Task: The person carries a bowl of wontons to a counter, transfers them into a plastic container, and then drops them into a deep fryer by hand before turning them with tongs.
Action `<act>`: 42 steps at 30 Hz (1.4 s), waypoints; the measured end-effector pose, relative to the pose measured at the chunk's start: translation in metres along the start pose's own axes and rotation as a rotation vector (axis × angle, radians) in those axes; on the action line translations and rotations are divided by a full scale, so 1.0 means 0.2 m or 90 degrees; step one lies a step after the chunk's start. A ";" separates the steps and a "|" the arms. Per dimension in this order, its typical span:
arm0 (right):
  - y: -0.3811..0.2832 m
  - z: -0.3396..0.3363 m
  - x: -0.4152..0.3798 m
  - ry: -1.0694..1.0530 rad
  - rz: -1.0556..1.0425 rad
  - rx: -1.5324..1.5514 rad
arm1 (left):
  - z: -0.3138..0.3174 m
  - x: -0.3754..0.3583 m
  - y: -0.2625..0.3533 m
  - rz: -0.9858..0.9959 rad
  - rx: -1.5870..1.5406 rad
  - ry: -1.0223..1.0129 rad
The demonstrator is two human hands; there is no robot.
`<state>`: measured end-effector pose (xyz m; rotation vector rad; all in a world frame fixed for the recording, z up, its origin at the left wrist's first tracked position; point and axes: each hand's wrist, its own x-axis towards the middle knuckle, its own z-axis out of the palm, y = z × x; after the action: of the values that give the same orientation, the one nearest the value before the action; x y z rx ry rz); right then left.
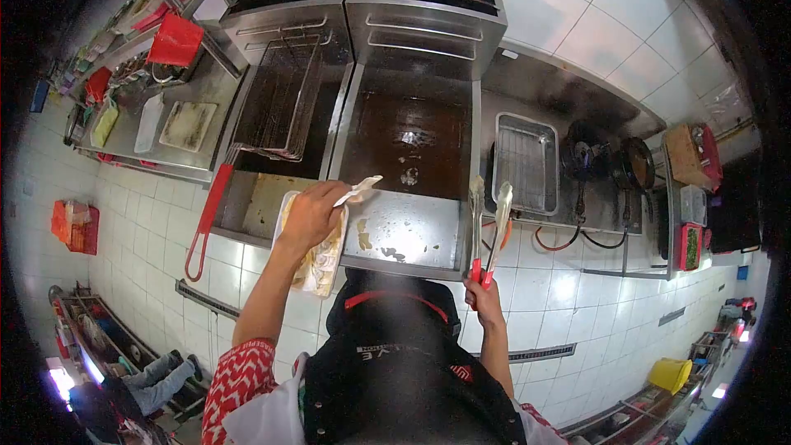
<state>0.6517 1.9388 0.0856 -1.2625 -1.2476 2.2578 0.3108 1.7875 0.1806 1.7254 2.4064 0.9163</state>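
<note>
My left hand is closed on a pale, batter-coated strip, held above the front edge of the fryer's oil. Below that hand is a white tray containing pale, coated pieces, partly hidden by my forearm. My right hand grips metal tongs with red handles, pointing up along the fryer's right side. The tongs' jaws are apart with nothing between them. Smears of batter mark the fryer's metal front ledge.
Left of the oil, a wire fry basket with a long red handle rests on the second fryer. To the right are a metal tray with a rack and black pans. Another person's legs show at lower left.
</note>
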 end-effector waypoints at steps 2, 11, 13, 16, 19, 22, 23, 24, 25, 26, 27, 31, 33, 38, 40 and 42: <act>0.00 0.00 0.02 -0.013 0.015 -0.015 | -0.03 -0.06 -0.02 -0.014 0.000 0.003; 0.02 0.04 0.08 -0.038 0.028 -0.045 | 0.00 0.06 -0.04 0.027 0.056 -0.033; 0.02 0.04 0.07 -0.036 0.028 -0.041 | 0.04 0.18 -0.04 0.067 0.081 -0.043; 0.00 0.06 0.03 0.007 0.026 -0.043 | 0.16 0.41 -0.08 0.105 0.191 -0.114; 0.06 -0.04 0.02 0.038 0.011 -0.102 | 0.29 0.66 -0.13 0.201 0.236 -0.119; 0.18 -0.09 0.02 0.068 -0.125 -0.102 | 0.38 0.89 -0.14 0.254 0.249 -0.120; 0.18 -0.09 0.01 0.068 -0.200 -0.069 | 0.36 0.95 -0.09 0.212 0.279 -0.160; 0.07 -0.08 -0.06 0.105 -0.103 -0.118 | 0.37 1.02 -0.05 0.204 0.297 -0.176; -0.04 -0.05 -0.13 0.129 0.002 -0.162 | 0.38 1.08 -0.03 0.186 0.321 -0.192; 0.12 -0.10 -0.06 0.144 -0.140 -0.111 | 0.42 1.14 -0.03 0.219 0.319 -0.188; 0.13 -0.12 -0.07 0.162 -0.151 -0.097 | 0.48 1.19 -0.06 0.203 0.311 -0.170; 0.19 -0.18 -0.07 0.161 -0.161 -0.078 | 0.56 1.24 0.01 0.175 0.326 -0.217; 0.15 -0.19 -0.11 0.189 -0.094 0.050 | 0.65 1.26 -0.06 0.160 0.284 -0.231; 0.18 -0.35 -0.12 0.179 -0.035 0.033 | 0.92 1.25 -0.40 0.152 0.255 -0.253; 0.12 -0.34 -0.14 0.183 -0.090 0.206 | 0.88 1.22 -0.37 0.145 0.223 -0.226; 0.10 -0.42 -0.11 0.151 -0.054 0.114 | 0.81 1.23 -0.28 0.081 0.293 -0.278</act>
<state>0.7347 1.9592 0.0612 -1.3361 -0.9730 2.0395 0.2284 2.0612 0.0937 1.9713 2.3357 -0.0414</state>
